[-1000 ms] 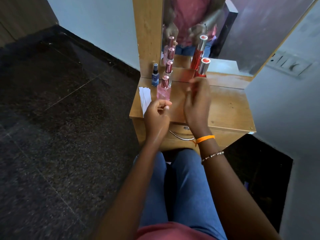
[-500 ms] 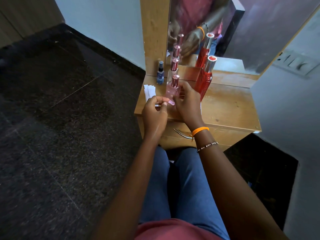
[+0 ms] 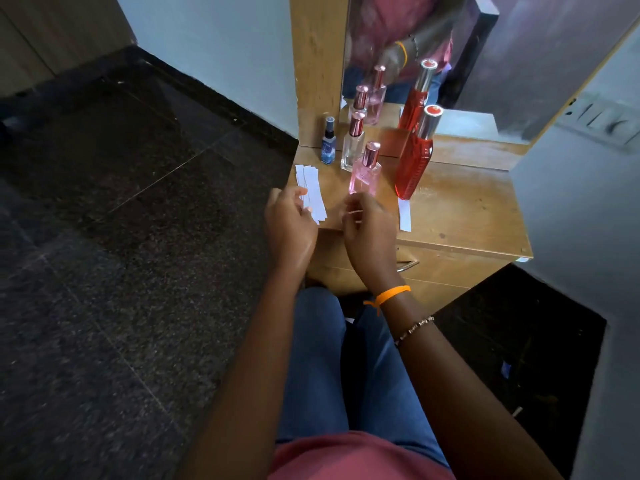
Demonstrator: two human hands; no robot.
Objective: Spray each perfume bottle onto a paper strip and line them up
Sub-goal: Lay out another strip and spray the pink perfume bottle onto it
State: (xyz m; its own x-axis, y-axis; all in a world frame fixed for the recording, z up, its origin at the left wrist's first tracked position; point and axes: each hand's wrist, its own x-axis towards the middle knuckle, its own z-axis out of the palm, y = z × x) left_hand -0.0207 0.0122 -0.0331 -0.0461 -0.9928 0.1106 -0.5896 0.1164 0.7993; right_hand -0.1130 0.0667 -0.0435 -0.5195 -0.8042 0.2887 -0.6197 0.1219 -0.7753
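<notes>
Head view: a wooden dressing tabletop (image 3: 467,216) with a mirror (image 3: 433,46) behind it is seen from above. Four bottles stand upright on it. A small dark blue bottle with a black cap (image 3: 328,142) is placed at the rear left. A clear rectangular glass bottle with a rose-metallic cap (image 3: 352,143) stands just beside it on the right. A pink glass perfume bottle with a rose-metallic cap (image 3: 364,171) stands in front of the clear one, nearer the front edge. A tall red bottle with a silver cap (image 3: 414,161) stands to the right of the pink one.

A fanned stack of white paper strips (image 3: 311,188) lies at the left edge of the tabletop. A single white paper strip (image 3: 404,214) lies flat at the foot of the red bottle.

The left hand (image 3: 289,223) is held over the near end of the stack, fingers loosely curled; whether a strip is pinched cannot be told. The right hand (image 3: 369,230) is held just in front of the pink bottle, fingers curled; whether anything is gripped cannot be told. An orange band (image 3: 393,294) and a beaded bracelet (image 3: 414,330) are worn on the right wrist.
</notes>
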